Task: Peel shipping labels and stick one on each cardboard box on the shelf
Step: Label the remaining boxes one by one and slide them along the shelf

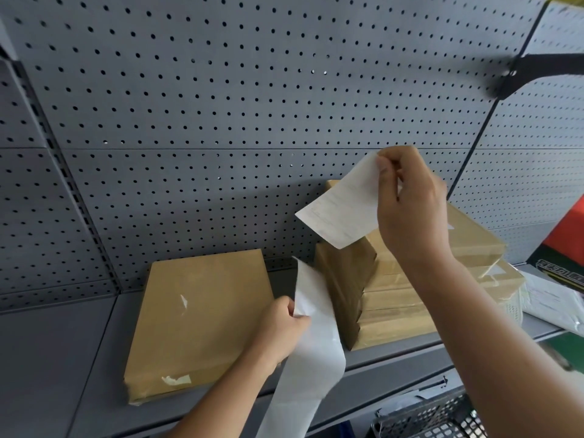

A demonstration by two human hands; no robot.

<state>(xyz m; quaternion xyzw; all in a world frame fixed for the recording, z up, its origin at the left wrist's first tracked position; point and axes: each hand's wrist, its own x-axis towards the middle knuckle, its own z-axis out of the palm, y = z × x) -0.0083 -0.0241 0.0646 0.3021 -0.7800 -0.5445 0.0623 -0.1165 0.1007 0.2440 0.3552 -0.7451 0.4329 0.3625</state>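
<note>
No legible text, only faint print on the label (339, 210)

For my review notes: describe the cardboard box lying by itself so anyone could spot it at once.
Below the grey pegboard wall runs a grey shelf. Left of the stack of boxes, apart from it, lies a flat cardboard box. Unlike those, it lies alone, its bare top marked by white torn scraps.

Grey pegboard wall (221, 90), black bracket (543, 69) upper right, red-and-black carton (565, 238), black wire basket (442, 418)
</note>
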